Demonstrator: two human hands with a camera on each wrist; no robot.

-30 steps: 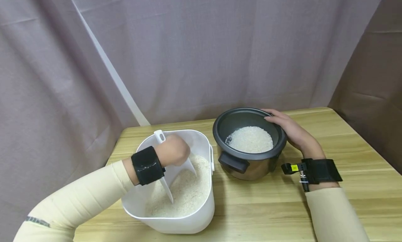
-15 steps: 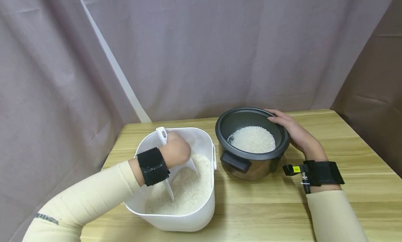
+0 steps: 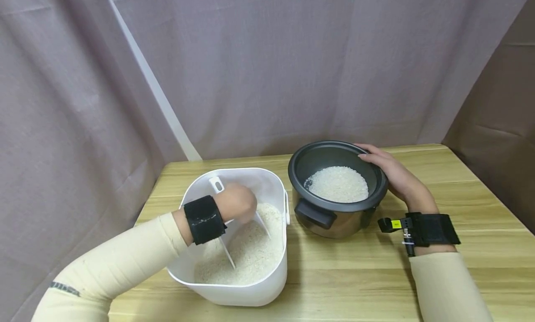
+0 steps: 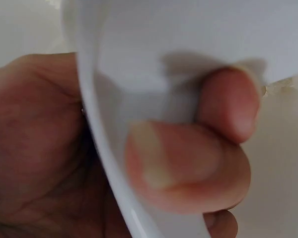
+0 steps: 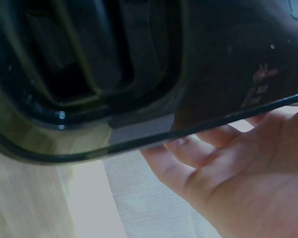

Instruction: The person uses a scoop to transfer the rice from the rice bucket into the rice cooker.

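Observation:
My left hand (image 3: 236, 202) grips a white plastic scoop (image 3: 229, 252) inside the white rice bin (image 3: 267, 285), the scoop's blade dug into the raw rice (image 3: 251, 252). Close up, the thumb and a finger pinch the scoop's wall (image 4: 139, 64). My right hand (image 3: 390, 171) lies against the far right rim of the black rice cooker pot (image 3: 317, 215), which holds a layer of white rice (image 3: 337, 183). From the right wrist, the fingers (image 5: 208, 148) curve under the pot's dark rim (image 5: 139, 139).
Bin and pot stand side by side on a wooden table (image 3: 459, 183). A grey curtain (image 3: 267, 57) hangs behind it. The table's left edge lies close to the bin, its right edge beyond my right arm.
The left hand has sunk a little lower in the bin and shifted right, pushing the scoop deeper into the rice. The right hand stays on the pot.

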